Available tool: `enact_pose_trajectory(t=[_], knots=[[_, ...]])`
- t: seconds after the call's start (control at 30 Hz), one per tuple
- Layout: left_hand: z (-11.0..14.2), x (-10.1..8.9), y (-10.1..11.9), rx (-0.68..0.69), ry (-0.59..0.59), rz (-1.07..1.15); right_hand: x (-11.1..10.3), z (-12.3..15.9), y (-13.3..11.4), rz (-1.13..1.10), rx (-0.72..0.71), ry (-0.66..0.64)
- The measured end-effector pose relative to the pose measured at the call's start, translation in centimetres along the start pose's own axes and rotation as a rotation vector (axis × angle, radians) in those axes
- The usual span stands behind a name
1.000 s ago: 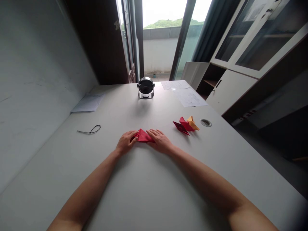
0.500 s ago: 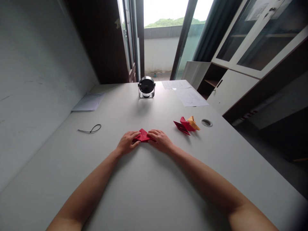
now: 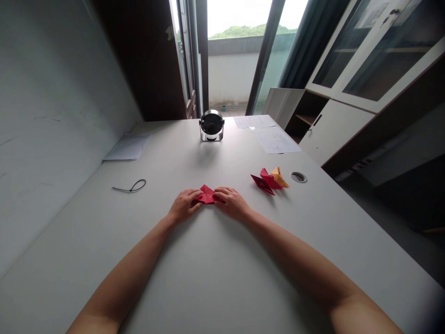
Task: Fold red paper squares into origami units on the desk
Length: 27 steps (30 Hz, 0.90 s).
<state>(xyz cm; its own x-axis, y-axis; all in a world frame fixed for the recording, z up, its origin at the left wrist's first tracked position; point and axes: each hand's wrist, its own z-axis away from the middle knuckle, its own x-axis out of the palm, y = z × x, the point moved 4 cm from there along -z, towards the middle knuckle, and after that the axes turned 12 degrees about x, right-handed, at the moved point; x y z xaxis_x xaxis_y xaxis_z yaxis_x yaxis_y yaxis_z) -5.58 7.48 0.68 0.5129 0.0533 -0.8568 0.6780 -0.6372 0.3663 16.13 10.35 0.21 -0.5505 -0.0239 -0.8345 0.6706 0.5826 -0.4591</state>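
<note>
Right hand, since curled further in, and left hand grip one red paper on desk, peak pointing away, long axis left–right; at right, two red folds, one yellow fold.

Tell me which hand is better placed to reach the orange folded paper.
Likely the right hand: it lies nearer the orange folded paper. The left hand is farther off, at the opposite end of the red paper both hands are touching.
</note>
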Motion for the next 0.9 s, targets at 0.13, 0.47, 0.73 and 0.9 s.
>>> enact_pose_trajectory(t=[0.13,0.47,0.73,0.9], knots=[[-0.1,0.1,0.1,0.006,-0.004,-0.016,0.0,0.0,0.0,-0.002,0.003,0.001],[-0.4,0.1,1.8,0.026,-0.005,-0.091,-0.2,-0.1,-0.2,0.034,0.039,0.03],[-0.2,0.0,1.2,-0.027,0.046,-0.091,-0.2,0.0,-0.4,0.107,0.023,0.056],[-0.3,-0.2,2.0,0.007,0.082,-0.136,-0.1,0.2,-1.9,0.225,-0.062,0.041]])
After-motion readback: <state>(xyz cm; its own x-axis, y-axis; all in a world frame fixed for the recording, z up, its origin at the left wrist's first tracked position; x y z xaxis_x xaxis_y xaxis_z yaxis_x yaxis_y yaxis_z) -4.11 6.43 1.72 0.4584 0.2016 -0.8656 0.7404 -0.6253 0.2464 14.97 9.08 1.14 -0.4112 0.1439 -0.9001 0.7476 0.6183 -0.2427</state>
